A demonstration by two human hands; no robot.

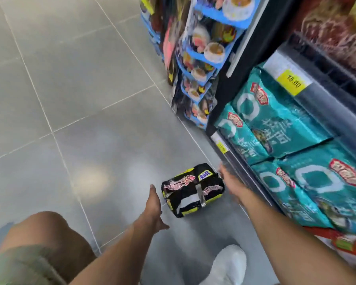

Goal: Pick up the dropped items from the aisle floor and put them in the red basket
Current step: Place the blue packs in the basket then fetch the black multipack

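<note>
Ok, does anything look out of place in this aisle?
Yes: a black-and-yellow multipack lies askew on the floor tiles beside the bottom shelf, not stocked. The left hand and right hand flank it, open.

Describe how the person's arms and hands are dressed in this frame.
Both forearms are bare: no sleeves, gloves, watch or bracelets show on the left hand or the blurred right hand. Lower down are olive fabric shorts and a white shoe.

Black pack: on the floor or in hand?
On the floor: black pack lies on the tiles between open left hand and right hand, ungripped.
</note>
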